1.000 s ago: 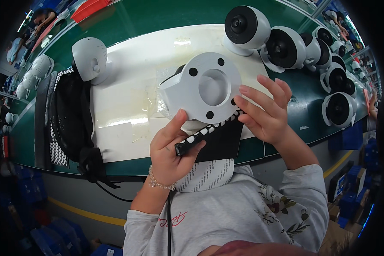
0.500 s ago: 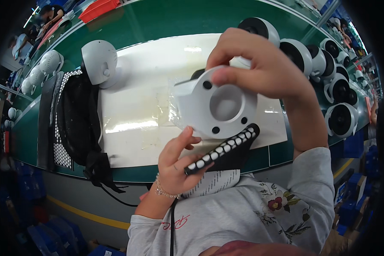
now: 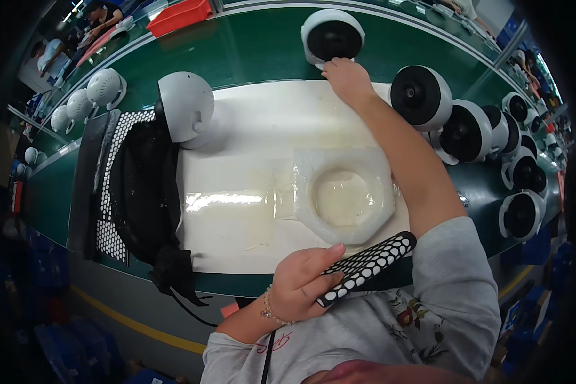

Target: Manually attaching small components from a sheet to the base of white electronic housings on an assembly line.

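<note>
Near the bench's front edge, my left hand (image 3: 303,281) is closed round a black strip (image 3: 368,267) with rows of white dots, held tilted up to the right. My right hand (image 3: 349,80) reaches to the far side of the bench. Its fingers are at the lower front of a white round device (image 3: 306,48) with a black round face, which stands upright there; they seem closed on its base. Between my hands a whitish octagonal foam ring (image 3: 304,192) with a round hole lies on the white mat (image 3: 230,173).
More white devices with black faces (image 3: 470,131) crowd the right side. Another white device (image 3: 189,105) stands at the left, by a black cloth bundle (image 3: 141,192) and a white-dotted black sheet (image 3: 112,237). A red tray (image 3: 180,17) sits beyond. Other people work at the far left.
My right hand has carried the white device from over the mat to the far side and set it upright, baring the foam ring. The left hand still holds the strip, now farther right.
</note>
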Action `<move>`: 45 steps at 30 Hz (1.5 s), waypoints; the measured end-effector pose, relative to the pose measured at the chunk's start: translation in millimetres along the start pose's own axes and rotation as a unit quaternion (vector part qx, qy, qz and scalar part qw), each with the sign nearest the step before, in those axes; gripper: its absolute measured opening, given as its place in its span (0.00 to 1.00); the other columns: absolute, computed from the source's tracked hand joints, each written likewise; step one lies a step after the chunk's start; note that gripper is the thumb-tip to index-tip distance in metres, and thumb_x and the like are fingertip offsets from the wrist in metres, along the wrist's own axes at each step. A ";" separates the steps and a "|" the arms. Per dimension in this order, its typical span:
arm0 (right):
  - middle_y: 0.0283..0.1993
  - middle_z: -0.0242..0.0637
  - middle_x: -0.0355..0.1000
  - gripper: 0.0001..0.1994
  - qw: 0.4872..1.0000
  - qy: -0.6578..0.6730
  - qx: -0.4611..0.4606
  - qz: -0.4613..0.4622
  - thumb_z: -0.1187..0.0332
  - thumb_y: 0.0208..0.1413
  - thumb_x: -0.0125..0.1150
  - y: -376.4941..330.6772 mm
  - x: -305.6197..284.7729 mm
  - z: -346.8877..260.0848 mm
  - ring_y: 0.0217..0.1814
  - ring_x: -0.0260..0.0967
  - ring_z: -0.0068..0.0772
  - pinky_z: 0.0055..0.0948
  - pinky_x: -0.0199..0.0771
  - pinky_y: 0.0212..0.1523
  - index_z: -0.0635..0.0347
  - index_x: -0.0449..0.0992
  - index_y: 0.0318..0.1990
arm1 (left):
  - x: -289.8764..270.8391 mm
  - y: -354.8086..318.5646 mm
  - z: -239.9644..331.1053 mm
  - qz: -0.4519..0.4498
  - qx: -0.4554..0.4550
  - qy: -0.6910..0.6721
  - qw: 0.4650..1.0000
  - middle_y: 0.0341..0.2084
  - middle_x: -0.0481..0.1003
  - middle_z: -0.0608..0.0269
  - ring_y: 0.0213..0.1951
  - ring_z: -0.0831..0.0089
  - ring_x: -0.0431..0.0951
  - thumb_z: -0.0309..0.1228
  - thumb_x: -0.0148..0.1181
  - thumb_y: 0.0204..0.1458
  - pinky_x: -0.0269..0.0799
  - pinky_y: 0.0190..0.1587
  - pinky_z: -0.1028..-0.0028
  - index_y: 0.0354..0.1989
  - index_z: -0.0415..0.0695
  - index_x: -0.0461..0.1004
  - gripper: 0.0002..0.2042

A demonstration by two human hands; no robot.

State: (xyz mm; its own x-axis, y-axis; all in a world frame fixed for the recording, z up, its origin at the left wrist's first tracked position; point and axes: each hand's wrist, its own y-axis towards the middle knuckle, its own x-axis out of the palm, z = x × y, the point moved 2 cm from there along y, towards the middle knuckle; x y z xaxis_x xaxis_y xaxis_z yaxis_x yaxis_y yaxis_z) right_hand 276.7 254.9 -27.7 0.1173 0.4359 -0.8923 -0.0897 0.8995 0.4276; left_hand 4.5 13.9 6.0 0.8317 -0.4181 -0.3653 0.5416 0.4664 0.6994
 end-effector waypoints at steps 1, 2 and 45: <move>0.35 0.34 0.66 0.10 1.000 0.020 -0.001 -0.019 0.62 0.54 0.47 0.5 -0.4 1.7 0.42 0.65 0.35 0.32 0.68 0.38 0.57 0.71 0.34 | 0.4 1.0 0.1 0.001 -0.011 0.002 1.000 0.47 0.67 0.45 0.35 0.57 0.75 0.22 0.59 0.29 0.72 0.34 0.67 0.27 0.35 0.72 0.12; 0.35 0.34 0.66 0.10 1.000 0.020 -0.001 -0.021 0.62 0.54 0.47 2.3 2.3 3.7 0.42 0.65 0.35 0.32 0.68 0.38 0.57 0.71 0.34 | 1.5 1.7 0.1 0.002 -0.022 0.003 1.000 0.47 0.67 0.45 0.36 0.58 0.75 0.22 0.59 0.29 0.72 0.34 0.67 0.27 0.35 0.72 0.12; 0.47 0.40 0.60 0.27 0.868 0.468 -0.128 0.106 0.60 0.44 0.63 -181.4 -216.3 -35.6 0.44 0.59 0.32 0.28 0.61 0.42 0.62 0.61 0.50 | -4.3 -4.1 10.0 0.186 -0.232 -0.214 0.931 0.23 0.70 0.65 0.24 0.82 0.67 0.17 0.60 0.40 0.63 0.28 0.83 0.30 0.34 0.69 0.08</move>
State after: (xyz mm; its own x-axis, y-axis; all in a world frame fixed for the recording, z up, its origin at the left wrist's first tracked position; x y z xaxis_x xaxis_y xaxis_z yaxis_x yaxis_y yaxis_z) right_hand 232.4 -3.6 82.6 -0.7727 0.2683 -0.5753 -0.2417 0.7136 0.6575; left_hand -2.6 6.0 10.8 0.9013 -0.3861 0.1963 0.3027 0.8857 0.3521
